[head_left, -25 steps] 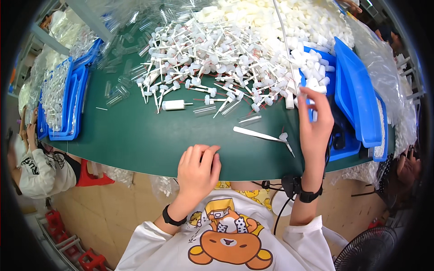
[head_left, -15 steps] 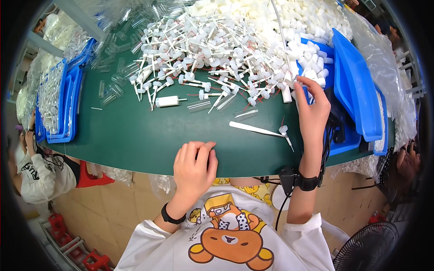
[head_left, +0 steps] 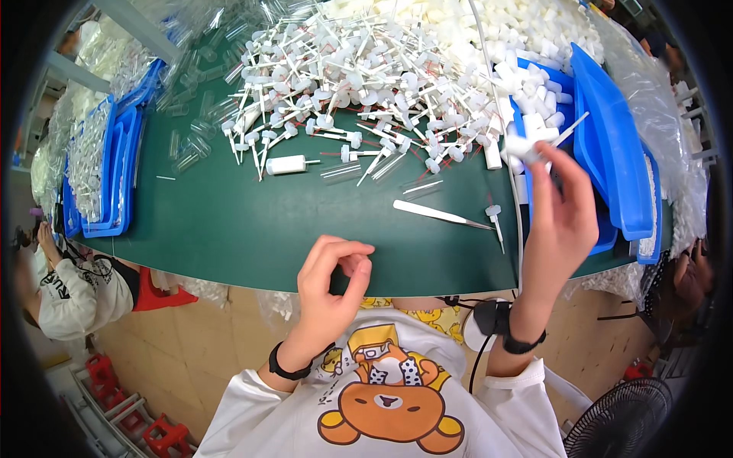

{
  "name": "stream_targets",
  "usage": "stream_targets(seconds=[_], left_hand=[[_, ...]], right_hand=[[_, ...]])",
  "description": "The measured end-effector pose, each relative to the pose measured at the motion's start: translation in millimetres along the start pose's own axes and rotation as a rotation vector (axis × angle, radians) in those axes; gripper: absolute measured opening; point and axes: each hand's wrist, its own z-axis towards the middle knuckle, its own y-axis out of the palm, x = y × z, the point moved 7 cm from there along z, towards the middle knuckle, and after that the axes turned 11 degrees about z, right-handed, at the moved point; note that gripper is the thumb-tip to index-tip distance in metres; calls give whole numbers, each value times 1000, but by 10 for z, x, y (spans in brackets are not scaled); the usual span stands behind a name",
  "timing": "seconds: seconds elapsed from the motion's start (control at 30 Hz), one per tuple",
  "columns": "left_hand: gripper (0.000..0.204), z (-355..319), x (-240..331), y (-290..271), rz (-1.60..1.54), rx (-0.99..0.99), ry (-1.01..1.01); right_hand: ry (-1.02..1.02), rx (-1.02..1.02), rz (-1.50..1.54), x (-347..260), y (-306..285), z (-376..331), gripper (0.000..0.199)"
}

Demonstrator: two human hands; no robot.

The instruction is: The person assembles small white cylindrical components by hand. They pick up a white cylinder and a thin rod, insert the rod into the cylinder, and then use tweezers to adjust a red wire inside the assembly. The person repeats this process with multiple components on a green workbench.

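Stretching across the middle of the frame is my green table (head_left: 229, 221), with a great heap of white pump parts (head_left: 382, 69) piled along its upper centre. Stacked blue trays (head_left: 111, 175) sit at the left edge, and another blue bin (head_left: 611, 145) stands at the right, white caps spilling beside it. My right hand (head_left: 561, 221) is raised at centre right, just in front of that bin, its fingers (head_left: 538, 179) pinched shut around a white pump piece (head_left: 531, 145) whose thin tube pokes up to the right. My left hand (head_left: 328, 286) hovers low in the centre over the near table edge, thumb and forefinger curled into a loose ring, almost meeting; whether anything sits between them I cannot tell. Between my hands, on the bare green, lie metal tweezers (head_left: 439, 215) and, just right of their tip, a lone small pump part (head_left: 495, 217).
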Motion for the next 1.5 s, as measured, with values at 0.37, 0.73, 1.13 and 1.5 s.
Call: stream_targets(seconds=[0.37,0.73,1.13,1.5], left_hand=[[27,91,109,492,-1069,-226,-310],[28,93,258,445,-937,-300,-236],[25,58,219,455,-955,-349,-225],[26,20,243,466,-897,-415,-178]], right_hand=[[132,-641,261,-88,393,-752,27],[562,-655,691,107,177,-785,32],[493,-726,540,52,121,-641,29],[554,-713,699,105,167,-723,61]])
